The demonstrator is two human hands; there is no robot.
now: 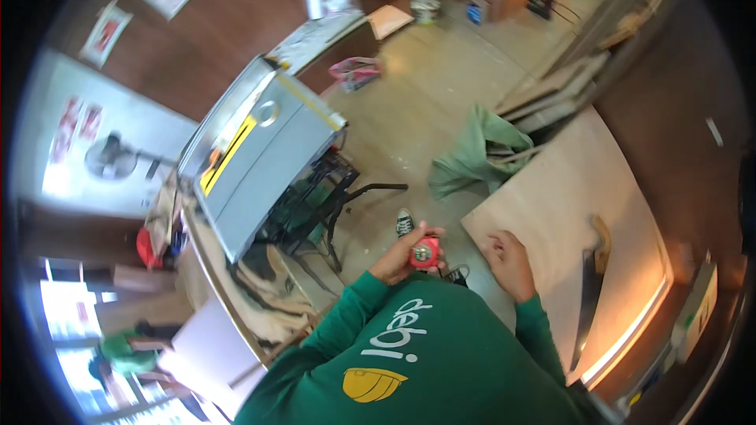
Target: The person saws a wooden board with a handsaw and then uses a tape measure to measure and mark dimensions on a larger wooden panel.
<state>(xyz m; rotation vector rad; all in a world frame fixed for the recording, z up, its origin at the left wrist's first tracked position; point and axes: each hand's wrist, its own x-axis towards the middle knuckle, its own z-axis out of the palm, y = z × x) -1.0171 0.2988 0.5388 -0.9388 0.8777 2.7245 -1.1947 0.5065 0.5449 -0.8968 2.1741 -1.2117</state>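
Note:
My left hand (400, 256) is closed around a round red tape measure (425, 253) in front of my body. No blade of the tape shows drawn out. My right hand (508, 265) is a short way to the right, over the near left edge of a plywood sheet (575, 181). Its fingers are loosely bent and apart, and nothing shows in them. Farther right, a handsaw (589, 291) with a wooden handle lies on the sheet.
A grey table saw (272, 157) on a black stand is at left. A green sack (480, 153) with wood scraps stands ahead, beside stacked boards (567, 94). A pink bag (356, 72) lies farther off. A person in green (130, 352) bends at lower left; another stands at far right.

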